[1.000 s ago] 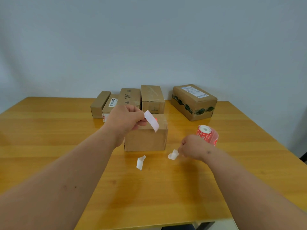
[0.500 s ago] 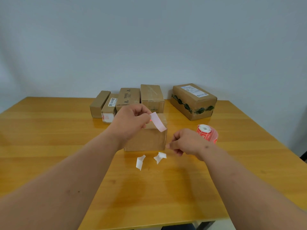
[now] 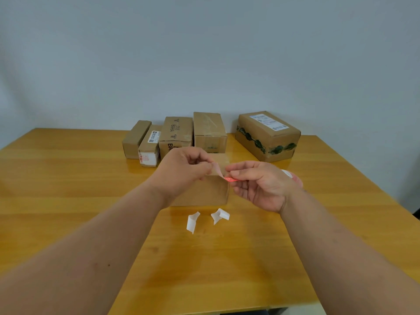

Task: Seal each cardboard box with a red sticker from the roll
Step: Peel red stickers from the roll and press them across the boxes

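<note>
Both hands up over the near box (image 3: 205, 192), mid-table. Left hand (image 3: 181, 171) pinches the pale backing strip (image 3: 216, 169) between thumb and fingertips; right hand (image 3: 259, 183) pinches the red sticker (image 3: 230, 179) at its other end, palm turned up. Sticker roll (image 3: 293, 177) sits just behind the right hand, mostly hidden. Two curled white backing scraps (image 3: 193, 221) lie on the table (image 3: 68, 178) in front of the box. Five more boxes (image 3: 210, 131) line the far edge.
</note>
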The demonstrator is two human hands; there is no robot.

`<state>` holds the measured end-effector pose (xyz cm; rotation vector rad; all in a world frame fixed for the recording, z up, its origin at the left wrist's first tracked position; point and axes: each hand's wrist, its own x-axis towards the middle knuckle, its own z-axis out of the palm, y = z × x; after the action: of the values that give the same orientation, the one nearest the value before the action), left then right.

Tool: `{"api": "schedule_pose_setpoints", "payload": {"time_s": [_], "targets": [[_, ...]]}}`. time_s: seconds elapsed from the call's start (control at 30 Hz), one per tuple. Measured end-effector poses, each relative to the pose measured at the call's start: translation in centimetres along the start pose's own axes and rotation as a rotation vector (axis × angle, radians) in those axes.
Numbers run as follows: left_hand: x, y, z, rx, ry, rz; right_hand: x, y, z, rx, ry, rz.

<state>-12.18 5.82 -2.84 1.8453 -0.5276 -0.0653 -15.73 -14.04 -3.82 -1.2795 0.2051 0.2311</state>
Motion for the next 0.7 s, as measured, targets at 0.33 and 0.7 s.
{"api": "schedule_pose_setpoints", "payload": {"time_s": [0.33, 0.7], "targets": [[0.4, -0.1, -0.1, -0.240, 0.124, -0.192, 0.5, -0.4, 0.7, -0.272, 0.140, -0.333], [1.0, 0.1, -0.2, -0.179, -0.019, -0.297, 0.3, -0.8, 1.5, -0.368, 0.094, -0.346]]}}
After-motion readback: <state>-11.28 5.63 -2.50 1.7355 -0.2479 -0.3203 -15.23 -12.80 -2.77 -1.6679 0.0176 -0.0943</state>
